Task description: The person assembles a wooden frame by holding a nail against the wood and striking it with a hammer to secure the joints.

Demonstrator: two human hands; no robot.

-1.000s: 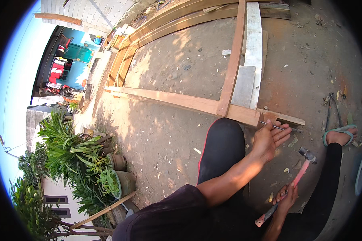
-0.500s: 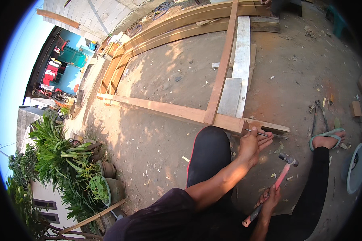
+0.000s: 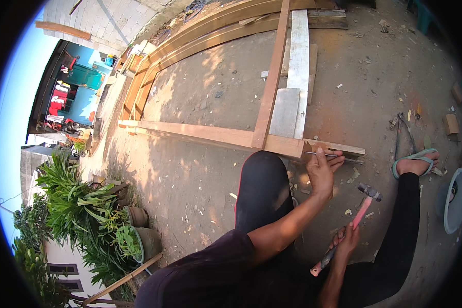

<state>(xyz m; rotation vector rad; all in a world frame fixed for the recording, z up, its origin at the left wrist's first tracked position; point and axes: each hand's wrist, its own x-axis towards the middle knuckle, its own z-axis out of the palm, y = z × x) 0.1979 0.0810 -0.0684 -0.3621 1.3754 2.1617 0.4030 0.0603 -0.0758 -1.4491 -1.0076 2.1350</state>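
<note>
My left hand (image 3: pixel 321 174) is closed in a pinch on a thin metal rod (image 3: pixel 319 153), which lies almost level at the end of a wooden beam (image 3: pixel 292 145). The rod's left tip is at or very near the beam's end face; contact is hard to make out. Lower and to the right, my right hand (image 3: pixel 346 239) grips a hammer (image 3: pixel 363 210) by its pink and dark handle, the metal head pointing up and away from the beam. My bent left knee (image 3: pixel 264 172) is against or just under the beam.
The beam belongs to a large wooden frame (image 3: pixel 190 129) with a crosspiece (image 3: pixel 273 77). Pale boards (image 3: pixel 297 61) lie beyond it. A pair of pincers (image 3: pixel 405 131), a wood block (image 3: pixel 451 124) and a basin (image 3: pixel 455 201) are at right. Potted plants (image 3: pixel 138 217) stand at left.
The whole view has shifted slightly, so the frame sits higher and further left. The rod in my left hand is now more level. My right hand keeps its hold on the hammer.
</note>
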